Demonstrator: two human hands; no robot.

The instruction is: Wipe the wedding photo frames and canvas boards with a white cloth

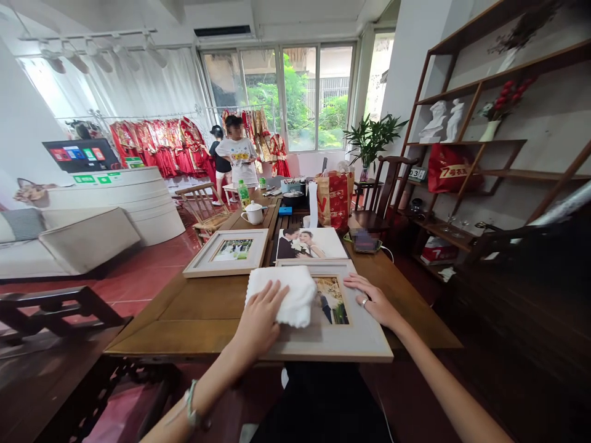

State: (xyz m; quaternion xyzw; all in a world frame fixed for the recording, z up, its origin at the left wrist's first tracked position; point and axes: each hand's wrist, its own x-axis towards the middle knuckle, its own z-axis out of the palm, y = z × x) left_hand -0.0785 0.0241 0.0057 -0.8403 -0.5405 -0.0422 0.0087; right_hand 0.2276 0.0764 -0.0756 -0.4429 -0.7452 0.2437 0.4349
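Observation:
A light wooden picture frame point(369, 335) lies flat at the near edge of the brown table, with a couple's photo point(333, 301) in its middle. My left hand point(264, 311) presses a folded white cloth point(295, 294) onto the frame's left part, partly covering the photo. The thumb is tucked low at the cloth's edge. On the frame's right side rests my right hand point(373, 300), its fingers stretched out flat and a ring on one of them. Behind lie an unframed wedding picture point(323, 243) and, to the left, a second picture frame point(228, 252).
A white lidded teapot point(253, 213), a green-labelled bottle point(243, 194) and a red-and-tan paper bag point(335, 200) stand farther back on the table point(184, 320). A phone point(364, 242) with a cable lies at the right. Two people point(236, 151) stand near red garments.

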